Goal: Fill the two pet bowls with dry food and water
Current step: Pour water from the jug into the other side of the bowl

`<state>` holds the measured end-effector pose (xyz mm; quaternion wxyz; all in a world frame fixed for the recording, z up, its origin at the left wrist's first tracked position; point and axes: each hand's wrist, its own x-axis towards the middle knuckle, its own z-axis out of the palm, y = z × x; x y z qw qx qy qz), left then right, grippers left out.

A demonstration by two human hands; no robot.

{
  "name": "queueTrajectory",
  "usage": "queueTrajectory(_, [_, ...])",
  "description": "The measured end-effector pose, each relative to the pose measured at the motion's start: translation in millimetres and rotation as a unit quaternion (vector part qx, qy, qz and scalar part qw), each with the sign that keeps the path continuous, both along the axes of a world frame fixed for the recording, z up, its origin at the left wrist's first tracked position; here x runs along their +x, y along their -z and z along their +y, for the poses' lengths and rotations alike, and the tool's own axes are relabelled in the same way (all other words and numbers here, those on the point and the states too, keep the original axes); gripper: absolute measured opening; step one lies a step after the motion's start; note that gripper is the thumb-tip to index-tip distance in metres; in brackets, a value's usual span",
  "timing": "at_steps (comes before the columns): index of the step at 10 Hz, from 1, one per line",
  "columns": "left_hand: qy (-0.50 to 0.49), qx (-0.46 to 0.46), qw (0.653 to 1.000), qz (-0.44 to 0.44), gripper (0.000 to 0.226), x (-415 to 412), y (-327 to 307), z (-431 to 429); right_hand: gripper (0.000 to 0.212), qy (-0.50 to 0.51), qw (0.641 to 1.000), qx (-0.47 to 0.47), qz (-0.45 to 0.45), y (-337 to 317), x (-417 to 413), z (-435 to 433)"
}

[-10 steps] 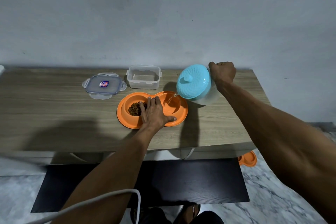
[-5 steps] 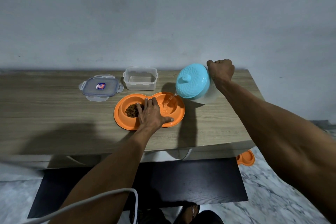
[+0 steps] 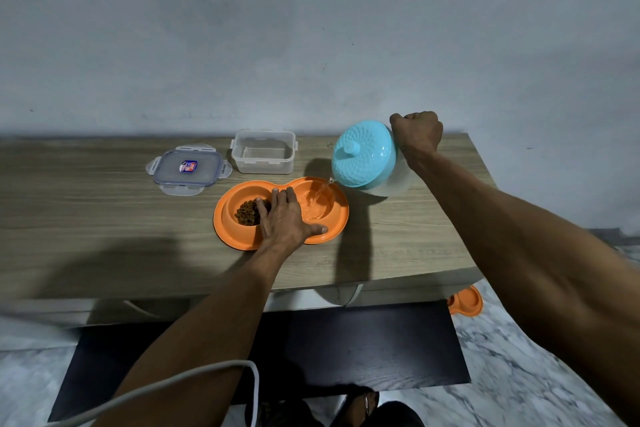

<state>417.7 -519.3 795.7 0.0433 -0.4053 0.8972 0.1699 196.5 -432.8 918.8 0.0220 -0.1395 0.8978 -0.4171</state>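
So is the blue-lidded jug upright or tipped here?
Tipped: the jug leans toward the orange double bowl, lid facing the camera, and a thin water stream runs from it into the right-hand well.

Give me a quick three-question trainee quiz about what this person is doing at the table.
1. True or false: the dry food lies in the right well of the orange double bowl.
2. What does the right hand hold tilted? A) blue-lidded jug B) clear box C) flat lid
3. Fill in: the left hand rests flat on the ____.
Key: 1 false, it lies in the left well; 2 A, pouring water into the right well; 3 orange double bowl.
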Motion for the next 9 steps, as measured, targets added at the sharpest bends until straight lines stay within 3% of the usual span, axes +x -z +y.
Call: queueTrajectory(9, [-0.004, 0.009, 1.000, -0.008, 0.122, -0.3, -3.1, 0.5, 0.039, 0.003, 1.000, -0.003, -0.009, 3.9, -4.9, -0.8])
